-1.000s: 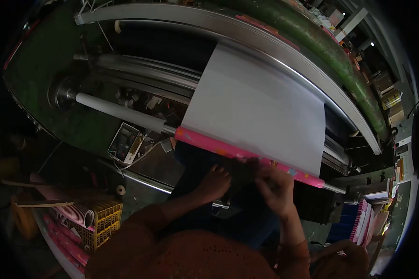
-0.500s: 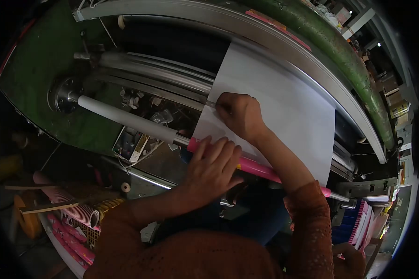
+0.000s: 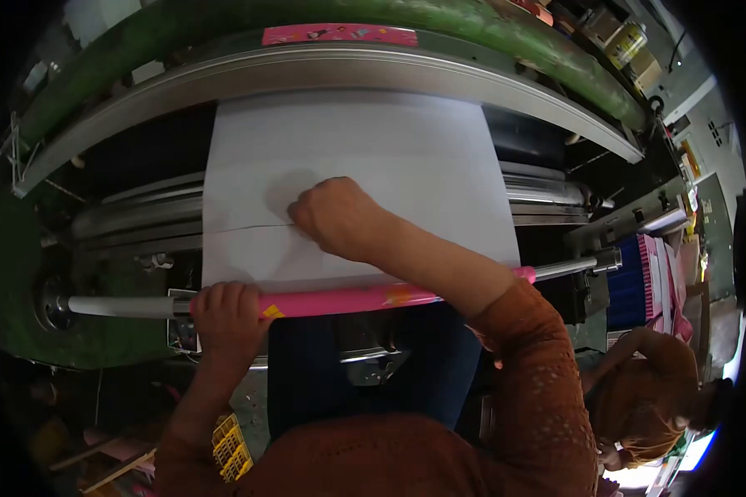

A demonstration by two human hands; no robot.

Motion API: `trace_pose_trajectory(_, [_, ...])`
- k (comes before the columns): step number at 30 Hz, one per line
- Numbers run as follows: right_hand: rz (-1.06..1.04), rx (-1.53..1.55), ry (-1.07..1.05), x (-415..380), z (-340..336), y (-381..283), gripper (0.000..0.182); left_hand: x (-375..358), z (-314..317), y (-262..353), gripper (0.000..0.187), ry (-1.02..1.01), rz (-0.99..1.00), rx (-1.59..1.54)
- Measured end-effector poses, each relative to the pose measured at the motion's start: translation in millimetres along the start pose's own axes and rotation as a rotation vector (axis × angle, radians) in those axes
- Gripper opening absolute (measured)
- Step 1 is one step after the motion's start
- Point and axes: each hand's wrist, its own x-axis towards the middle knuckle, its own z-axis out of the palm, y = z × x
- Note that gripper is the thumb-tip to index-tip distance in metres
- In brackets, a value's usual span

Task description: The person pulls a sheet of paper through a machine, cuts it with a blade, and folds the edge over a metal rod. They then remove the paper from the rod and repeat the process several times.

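A wide white sheet (image 3: 373, 137) stretches from under the metal beam down to a pink printed roll (image 3: 331, 301) on a bar. My left hand (image 3: 229, 311) is wrapped over the roll's left end, fingers curled on top. Higher up, my right hand (image 3: 336, 217) is closed and rests against the sheet left of its middle. Whatever its fingers pinch is hidden beneath them. A thin dark slit (image 3: 249, 228) runs from the sheet's left edge to these fingers. My right forearm crosses over the roll.
A metal beam (image 3: 323, 66) and a green roller (image 3: 207, 21) span the far side. Steel rollers (image 3: 137, 217) lie under the sheet. A white tube (image 3: 120, 307) continues the bar leftward. At lower right another person (image 3: 651, 389) is beside stacked blue and pink material (image 3: 630, 282).
The view has swung, centring the sheet. My right hand has moved from the sheet's left edge inward, with a slit now behind it. My left hand now wraps the roll's left end.
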Motion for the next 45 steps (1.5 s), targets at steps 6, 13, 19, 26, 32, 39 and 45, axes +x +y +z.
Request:
trace_pose_trajectory(6, [0.404, -0.218, -0.180, -212.4, -42.2, 128.0, 0.013, -11.4, 15.4, -14.5, 0.047, 0.090, 0.053, 0.140])
trace_pose_trajectory(13, [0.639, 0.070, 0.684, -307.1, -96.7, 72.3, 0.013, 39.2, 13.0, 61.0, 0.041, -0.064, 0.136, 0.015])
trace_pose_trajectory(19, [0.715, 0.287, 0.961, -352.6, -39.5, 23.7, 0.008, 144.3, 63.0, 254.4, 0.009, -0.001, 0.338, -0.019])
trace_pose_trajectory(26, [1.055, 0.478, 1.227, -402.7, -33.6, 6.5, 0.005, 226.3, 98.5, 422.9, 0.017, -0.004, 0.354, -0.147])
trace_pose_trajectory(32, [0.799, 0.645, 1.273, -335.2, -54.6, 28.1, 0.006, 169.7, 61.5, 345.5, 0.032, 0.474, 0.567, -0.277])
trace_pose_trajectory(39, [0.539, 0.580, 1.134, -140.0, -129.8, 80.8, 0.013, 42.9, 55.2, 174.7, 0.019, -0.085, 0.139, -0.830])
trace_pose_trajectory(45, [0.672, 0.443, 1.016, -38.2, -154.1, 115.6, 0.027, -3.7, 125.7, 79.2, 0.026, -0.017, -0.599, -1.400])
